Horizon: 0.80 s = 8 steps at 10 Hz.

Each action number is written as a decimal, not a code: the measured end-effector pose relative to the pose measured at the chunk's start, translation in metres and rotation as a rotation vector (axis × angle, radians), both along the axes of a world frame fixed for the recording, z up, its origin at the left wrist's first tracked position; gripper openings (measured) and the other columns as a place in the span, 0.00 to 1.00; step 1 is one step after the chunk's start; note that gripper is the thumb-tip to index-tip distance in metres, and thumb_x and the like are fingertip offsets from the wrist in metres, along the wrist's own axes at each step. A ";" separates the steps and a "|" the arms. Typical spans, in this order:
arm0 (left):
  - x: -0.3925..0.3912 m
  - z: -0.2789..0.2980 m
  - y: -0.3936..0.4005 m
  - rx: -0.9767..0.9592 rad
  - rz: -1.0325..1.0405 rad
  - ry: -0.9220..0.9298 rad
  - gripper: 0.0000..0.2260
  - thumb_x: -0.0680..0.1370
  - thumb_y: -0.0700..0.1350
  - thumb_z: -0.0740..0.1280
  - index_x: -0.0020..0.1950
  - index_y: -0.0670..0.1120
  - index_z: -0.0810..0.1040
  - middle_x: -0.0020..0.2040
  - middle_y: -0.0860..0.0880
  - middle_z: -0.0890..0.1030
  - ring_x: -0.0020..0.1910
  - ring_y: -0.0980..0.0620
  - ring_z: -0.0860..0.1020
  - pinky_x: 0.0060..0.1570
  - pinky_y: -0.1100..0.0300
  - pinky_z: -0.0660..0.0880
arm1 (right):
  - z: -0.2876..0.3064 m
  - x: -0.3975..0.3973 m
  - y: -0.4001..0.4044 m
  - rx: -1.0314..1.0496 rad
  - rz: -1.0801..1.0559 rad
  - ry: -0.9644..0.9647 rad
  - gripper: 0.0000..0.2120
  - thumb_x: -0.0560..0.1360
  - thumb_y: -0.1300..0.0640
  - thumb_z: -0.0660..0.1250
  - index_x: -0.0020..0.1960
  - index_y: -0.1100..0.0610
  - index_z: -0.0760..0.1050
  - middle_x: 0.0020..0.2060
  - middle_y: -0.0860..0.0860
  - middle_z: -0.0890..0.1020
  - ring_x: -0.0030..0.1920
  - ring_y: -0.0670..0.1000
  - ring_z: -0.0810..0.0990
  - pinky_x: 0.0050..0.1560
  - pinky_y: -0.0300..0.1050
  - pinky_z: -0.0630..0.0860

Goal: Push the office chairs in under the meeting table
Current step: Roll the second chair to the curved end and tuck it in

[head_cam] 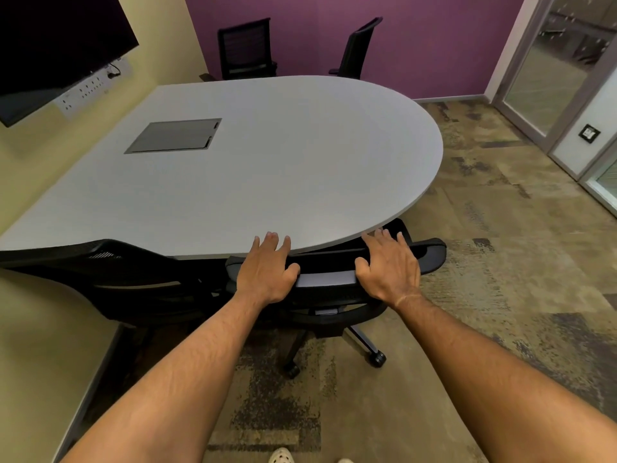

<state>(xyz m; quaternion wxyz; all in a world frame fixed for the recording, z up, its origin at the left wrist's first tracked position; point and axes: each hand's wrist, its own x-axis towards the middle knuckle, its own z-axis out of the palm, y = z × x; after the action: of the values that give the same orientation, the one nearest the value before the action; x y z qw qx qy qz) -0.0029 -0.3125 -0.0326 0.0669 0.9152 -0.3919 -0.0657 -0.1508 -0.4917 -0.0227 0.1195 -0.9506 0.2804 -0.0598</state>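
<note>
Chair [329,279] backrest top is gripped by left hand [267,272] and right hand [389,269], fingers curled over it, just before the bench [267,168] edge; castored, likely rolled easily, frame stiff.

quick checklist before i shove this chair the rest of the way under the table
1. Both hands on the backrest top: left hand and right hand are on the near chair: ok.
2. Fingers clear of the table edge: fingertips lie at the rim, a pinch risk: not ok.
3. Armrest height against the tabletop: cannot tell.
4. Neighbouring chair on the left is close: cannot tell if it clears.
5. Castors on carpet unobstructed: ok.
</note>
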 end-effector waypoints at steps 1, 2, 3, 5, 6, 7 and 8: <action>-0.009 0.001 0.004 0.007 -0.005 -0.001 0.29 0.79 0.52 0.52 0.79 0.43 0.56 0.78 0.39 0.56 0.79 0.44 0.50 0.77 0.51 0.43 | -0.001 -0.008 0.004 0.002 0.004 0.009 0.34 0.70 0.47 0.50 0.74 0.59 0.65 0.72 0.60 0.69 0.75 0.56 0.62 0.77 0.53 0.50; -0.019 0.003 0.009 0.009 -0.014 -0.007 0.29 0.79 0.52 0.53 0.79 0.42 0.56 0.78 0.39 0.56 0.79 0.45 0.50 0.77 0.51 0.43 | 0.000 -0.018 0.009 0.003 -0.003 0.004 0.34 0.70 0.47 0.50 0.74 0.58 0.65 0.72 0.60 0.69 0.75 0.56 0.62 0.77 0.52 0.50; -0.027 0.003 0.018 0.003 -0.022 -0.017 0.29 0.79 0.52 0.53 0.78 0.42 0.58 0.77 0.39 0.59 0.78 0.44 0.52 0.77 0.51 0.45 | 0.000 -0.027 0.018 0.008 -0.008 0.003 0.34 0.70 0.47 0.51 0.74 0.58 0.64 0.73 0.60 0.68 0.75 0.55 0.62 0.77 0.51 0.49; -0.031 0.004 0.043 -0.002 -0.054 -0.027 0.32 0.76 0.54 0.50 0.77 0.42 0.59 0.77 0.39 0.61 0.77 0.44 0.54 0.76 0.50 0.48 | -0.001 -0.035 0.047 0.007 -0.037 -0.008 0.34 0.70 0.47 0.52 0.74 0.58 0.65 0.73 0.59 0.68 0.74 0.55 0.62 0.76 0.51 0.49; -0.028 0.006 0.056 -0.011 -0.063 -0.022 0.30 0.78 0.54 0.53 0.78 0.42 0.58 0.77 0.39 0.59 0.78 0.44 0.53 0.76 0.51 0.47 | 0.000 -0.035 0.063 0.011 -0.060 -0.005 0.34 0.70 0.47 0.52 0.74 0.58 0.65 0.72 0.59 0.68 0.75 0.55 0.62 0.76 0.51 0.50; -0.025 0.008 0.062 -0.016 -0.082 -0.014 0.30 0.79 0.54 0.54 0.79 0.43 0.56 0.78 0.40 0.57 0.78 0.45 0.51 0.76 0.53 0.44 | 0.001 -0.034 0.072 0.006 -0.093 0.001 0.34 0.70 0.47 0.52 0.74 0.58 0.65 0.73 0.60 0.68 0.75 0.56 0.63 0.76 0.51 0.50; -0.018 0.007 0.065 -0.013 -0.103 -0.010 0.29 0.80 0.55 0.53 0.79 0.45 0.55 0.79 0.40 0.55 0.79 0.45 0.49 0.76 0.53 0.42 | -0.001 -0.031 0.078 -0.005 -0.117 -0.007 0.34 0.70 0.47 0.53 0.74 0.58 0.66 0.72 0.60 0.68 0.74 0.56 0.63 0.77 0.52 0.51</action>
<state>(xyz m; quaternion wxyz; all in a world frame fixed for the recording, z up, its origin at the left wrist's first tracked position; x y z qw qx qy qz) -0.0206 -0.2473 -0.0258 0.0673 0.8937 -0.4393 -0.0619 -0.1816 -0.4137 -0.0236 0.1145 -0.9325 0.3351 -0.0706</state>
